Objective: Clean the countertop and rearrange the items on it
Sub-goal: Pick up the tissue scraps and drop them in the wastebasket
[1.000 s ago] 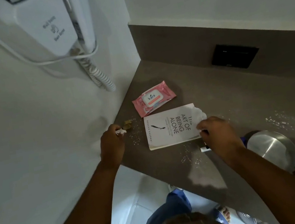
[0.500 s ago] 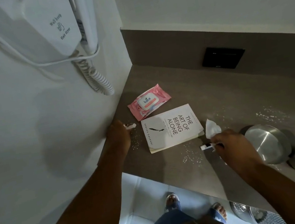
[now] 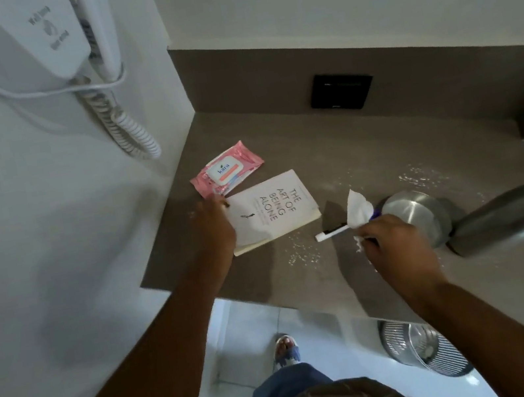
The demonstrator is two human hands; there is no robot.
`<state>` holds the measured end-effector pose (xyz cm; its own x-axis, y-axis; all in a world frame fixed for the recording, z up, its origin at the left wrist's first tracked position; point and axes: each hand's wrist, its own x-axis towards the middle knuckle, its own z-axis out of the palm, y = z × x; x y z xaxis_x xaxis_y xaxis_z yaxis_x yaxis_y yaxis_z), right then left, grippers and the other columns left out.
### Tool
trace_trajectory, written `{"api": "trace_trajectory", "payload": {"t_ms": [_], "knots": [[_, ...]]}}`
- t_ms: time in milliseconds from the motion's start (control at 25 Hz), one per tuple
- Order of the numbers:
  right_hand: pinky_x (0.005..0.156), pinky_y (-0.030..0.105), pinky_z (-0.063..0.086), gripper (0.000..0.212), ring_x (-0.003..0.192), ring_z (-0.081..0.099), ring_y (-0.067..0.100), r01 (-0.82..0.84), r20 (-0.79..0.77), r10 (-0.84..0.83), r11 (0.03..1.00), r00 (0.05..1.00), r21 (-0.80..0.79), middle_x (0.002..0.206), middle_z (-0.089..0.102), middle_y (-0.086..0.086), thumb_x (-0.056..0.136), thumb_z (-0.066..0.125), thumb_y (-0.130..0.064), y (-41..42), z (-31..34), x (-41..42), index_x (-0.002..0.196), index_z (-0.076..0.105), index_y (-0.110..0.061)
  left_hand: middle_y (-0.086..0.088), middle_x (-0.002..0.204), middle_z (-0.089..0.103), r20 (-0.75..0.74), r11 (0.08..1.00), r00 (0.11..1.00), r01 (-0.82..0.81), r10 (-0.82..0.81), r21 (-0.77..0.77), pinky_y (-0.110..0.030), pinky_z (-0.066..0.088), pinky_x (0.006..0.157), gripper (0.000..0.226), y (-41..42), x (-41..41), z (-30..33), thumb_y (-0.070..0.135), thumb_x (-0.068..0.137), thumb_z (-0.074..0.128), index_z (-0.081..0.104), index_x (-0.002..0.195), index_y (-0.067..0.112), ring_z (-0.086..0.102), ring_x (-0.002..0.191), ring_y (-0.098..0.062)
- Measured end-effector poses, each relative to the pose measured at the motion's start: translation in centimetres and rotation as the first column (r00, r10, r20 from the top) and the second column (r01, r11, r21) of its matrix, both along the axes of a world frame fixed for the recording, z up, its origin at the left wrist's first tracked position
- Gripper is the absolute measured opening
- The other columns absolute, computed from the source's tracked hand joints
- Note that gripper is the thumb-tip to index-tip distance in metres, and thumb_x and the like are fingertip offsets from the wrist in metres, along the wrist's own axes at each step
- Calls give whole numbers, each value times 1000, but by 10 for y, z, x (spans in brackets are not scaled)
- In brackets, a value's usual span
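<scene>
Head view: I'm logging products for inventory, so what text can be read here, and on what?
"THE ART OF BEING ALONE": cover of the white book.
"kara": flap label of the pink wipes pack.
Wall-mounted hair dryer: two printed lines, too blurred to read.
Smaller line on the book cover: too small to read.

Left hand (image 3: 211, 222) rests on the white book's (image 3: 273, 212) left edge on the counter (image 3: 367, 153); right hand (image 3: 390, 241) grips a crumpled tissue (image 3: 358, 210) beside a pen (image 3: 332, 232); crumbs (image 3: 301, 254) lie scattered nearby
</scene>
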<state>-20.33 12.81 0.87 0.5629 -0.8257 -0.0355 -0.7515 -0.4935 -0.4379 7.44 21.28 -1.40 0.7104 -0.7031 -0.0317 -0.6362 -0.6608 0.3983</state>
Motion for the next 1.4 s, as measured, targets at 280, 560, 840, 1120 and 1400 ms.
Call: {"api": "trace_trajectory", "payload": {"t_ms": [280, 560, 840, 1120, 1400], "knots": [[73, 24, 48, 24, 78, 66, 21, -1, 194, -15, 997, 981, 81, 92, 71, 5, 76, 72, 0, 39, 8, -169, 93, 75, -17, -10, 117, 55, -252, 927, 892, 364, -376, -92, -34, 45, 94, 32, 4, -274, -3, 0, 87, 58, 55, 116, 14, 54, 108, -23], [58, 13, 43, 22, 73, 62, 12, 293, 184, -390, 868, 902, 401, 89, 66, -6, 81, 68, -14, 45, -29, -373, 90, 53, -27, -9, 116, 54, -455, 851, 762, 525, -461, 17, -37, 47, 93, 28, 11, -495, -43, 3, 89, 49, 56, 113, 15, 55, 106, -24], [54, 11, 49, 39, 69, 66, 10, 429, 37, -564, 667, 825, 609, 90, 70, 1, 80, 65, -7, 24, -159, -461, 115, 57, -22, -15, 117, 61, -584, 768, 758, 549, -291, 329, -40, 47, 93, 33, -17, -580, -173, -1, 86, 50, 57, 118, 8, 59, 108, -31], [82, 23, 46, 34, 100, 65, 28, 439, -85, -561, 536, 824, 722, 111, 70, 10, 77, 69, -7, -20, -404, -421, 110, 70, -13, -5, 98, 69, -595, 763, 802, 414, -48, 496, -32, 54, 76, 22, -87, -555, -396, 16, 84, 68, 66, 106, 11, 66, 91, -27], [100, 32, 42, 69, 130, 44, 35, 383, -224, -408, 366, 885, 848, 148, 40, 17, 91, 54, -7, -33, -537, -414, 152, 24, -20, -1, 109, 56, -733, 776, 612, 293, 297, 559, -40, 53, 96, 51, -91, -534, -517, 0, 93, 48, 52, 131, 34, 56, 101, -24]]}}
